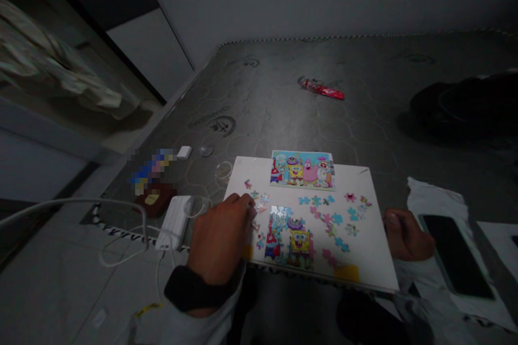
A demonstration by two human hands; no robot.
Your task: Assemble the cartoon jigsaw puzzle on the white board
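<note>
A white board (368,248) lies before me with a partly joined cartoon jigsaw puzzle (297,240) near its front edge. Loose puzzle pieces (332,219) are scattered to the right of the joined part, some linked together. Several more pieces lie on its left. A picture card (302,170) with the cartoon characters rests at the board's back edge. My left hand (220,232), with a dark band on the wrist, reaches over the board's left side. Its fingers are bent together among the left pieces, their tips partly hidden. Beside the right edge, my right hand (407,234) is curled into a loose fist.
A phone (457,256) lies on white paper at the right. To the left are a white power bank (174,223) with cables, a brown object (156,199) and clear round lids (223,170). A red packet (324,90) and a dark bag (465,108) lie farther back.
</note>
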